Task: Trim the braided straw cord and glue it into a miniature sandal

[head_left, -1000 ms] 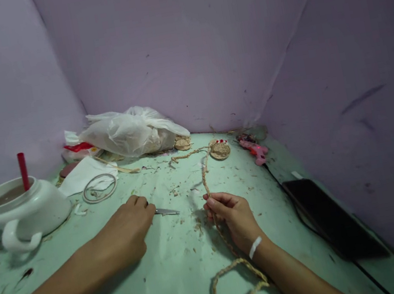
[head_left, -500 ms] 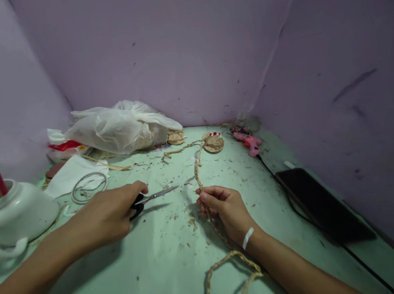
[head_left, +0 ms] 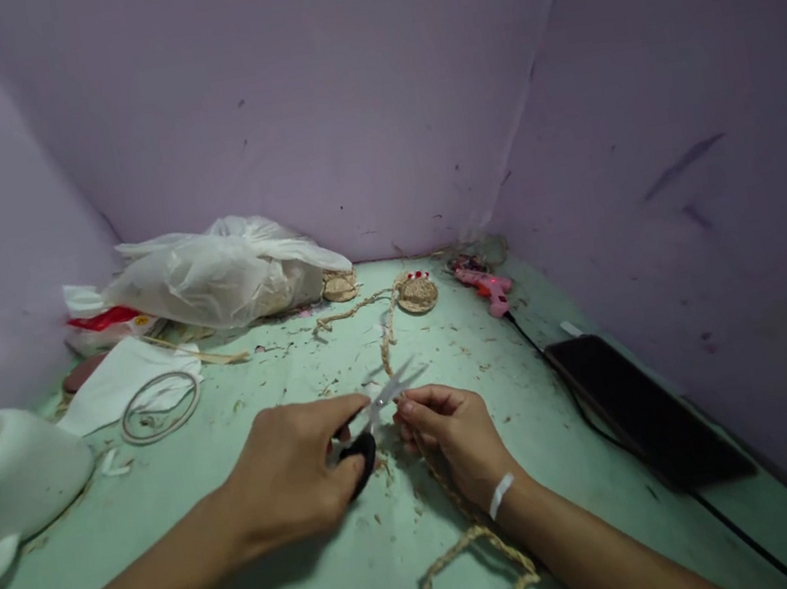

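Observation:
My left hand (head_left: 302,468) grips a pair of scissors (head_left: 365,442) by the black handles. Their blades stand apart, beside the fingertips of my right hand and at a braided straw cord (head_left: 385,347). My right hand (head_left: 456,436) pinches that cord between thumb and fingers. From there the cord runs up toward a round woven coil (head_left: 417,294) with red and white beads on its top edge. Below my right hand the rest of it loops down past the bottom of the view. Whether the blades touch the cord I cannot tell.
A white pot (head_left: 12,484) with a red stick is at the left. Behind lie a plastic bag (head_left: 222,274), white paper (head_left: 120,378) and a ring (head_left: 161,407). At the right are a pink glue gun (head_left: 488,288), its black cable and a dark phone (head_left: 647,412).
My left hand has moved right with the scissors to the cord by my right hand, and the blades have opened. My right hand keeps its pinch. The view has shifted slightly.

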The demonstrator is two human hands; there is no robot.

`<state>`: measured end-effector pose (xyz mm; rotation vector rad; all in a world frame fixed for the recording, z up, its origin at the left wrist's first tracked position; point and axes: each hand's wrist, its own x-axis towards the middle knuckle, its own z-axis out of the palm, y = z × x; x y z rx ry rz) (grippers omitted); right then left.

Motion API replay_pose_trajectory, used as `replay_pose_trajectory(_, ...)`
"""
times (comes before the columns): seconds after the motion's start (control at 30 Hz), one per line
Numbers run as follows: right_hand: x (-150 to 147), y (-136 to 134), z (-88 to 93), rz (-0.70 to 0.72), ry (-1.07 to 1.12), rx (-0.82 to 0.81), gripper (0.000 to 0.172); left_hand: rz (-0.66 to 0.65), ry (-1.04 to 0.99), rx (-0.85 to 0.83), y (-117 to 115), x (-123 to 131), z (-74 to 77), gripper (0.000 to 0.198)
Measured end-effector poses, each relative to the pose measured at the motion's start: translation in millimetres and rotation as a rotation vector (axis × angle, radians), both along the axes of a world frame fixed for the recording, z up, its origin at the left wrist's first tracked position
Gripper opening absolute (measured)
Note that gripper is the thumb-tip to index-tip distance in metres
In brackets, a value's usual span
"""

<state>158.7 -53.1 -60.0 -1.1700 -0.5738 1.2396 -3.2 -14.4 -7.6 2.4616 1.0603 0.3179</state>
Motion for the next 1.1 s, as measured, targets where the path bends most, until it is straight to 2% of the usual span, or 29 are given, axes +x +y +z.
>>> replay_pose_trajectory(0.17,2,0,-4.2,0.01,-0.066,0.029,0.011,-0.043,0.241,0.276,-11,-3,-15.9,0.042)
replay_pose_trajectory(0.37,3,0,-6.5,0.019,-0.154,0.059,0.014,-0.047,0.29,0.4,-7,-3,-22.0,0.043)
replay_pose_trajectory(0.6,2,-1,-0.6,0.037,-0.199,0.038,0.012,-0.048,0.267,0.356,-6,-3,-27.3,0.048)
replay_pose_trajectory(0.8,3,-1,-4.7,0.069,-0.227,0.073,0.006,-0.056,0.266,0.312,-4,-3,-28.5,0.051)
replay_pose_trajectory(0.93,3,-2,-5.8,0.104,-0.171,0.09,0.009,-0.068,0.286,0.274,-4,-3,-26.9,0.052)
replay_pose_trajectory(1.1,2,-3,-4.8,0.127,-0.093,0.092,0.012,-0.071,0.328,0.307,-6,-2,-24.0,0.054)
